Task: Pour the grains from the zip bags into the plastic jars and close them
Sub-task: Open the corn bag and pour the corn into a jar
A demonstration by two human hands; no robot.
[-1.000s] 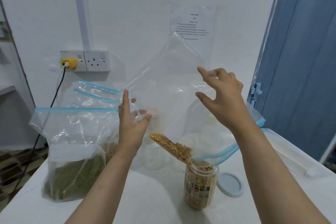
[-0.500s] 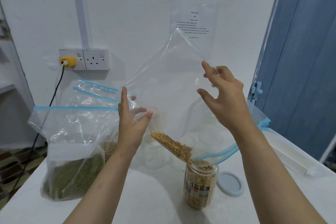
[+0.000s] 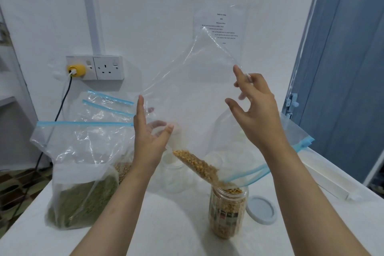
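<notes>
clear zip bag held upended over the white table, blue zip mouth down at the plastic jar, closed corner up; yellow grains slide diagonally into the jar. left hand and right hand pinch the film. grey lid lies just beside the jar; bag of green grains stands left, empty jar behind.

You are holding the upturned zip bag with your left hand and right hand, its yellow grains sliding into the jar.
</notes>
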